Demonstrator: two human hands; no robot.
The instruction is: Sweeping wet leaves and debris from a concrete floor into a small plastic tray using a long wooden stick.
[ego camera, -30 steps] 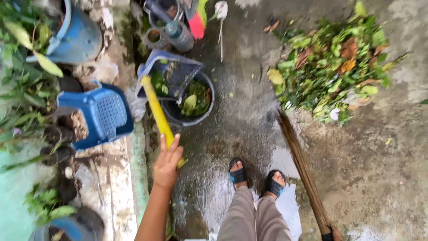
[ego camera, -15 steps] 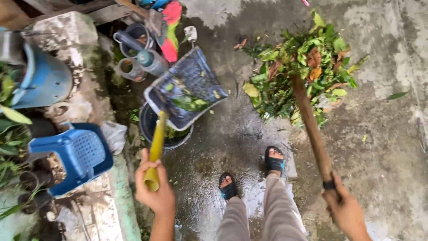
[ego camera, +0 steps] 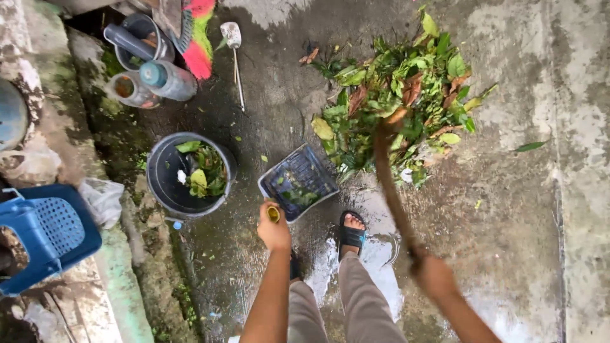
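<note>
Sweeping leaves [ego camera: 406, 108] toward dustpan [ego camera: 298, 181]

The view holds one round black plastic bucket [ego camera: 184, 174] with leaves inside, one dark rectangular plastic dustpan [ego camera: 298, 181], one blurred brown stick broom [ego camera: 391, 184], one heap of green and brown leaves [ego camera: 400, 95], one blue perforated plastic basket [ego camera: 47, 232], two grey cylindrical containers [ego camera: 143, 38], one blue-capped grey bottle [ego camera: 168, 79], and two black sandals [ego camera: 351, 232].
</note>
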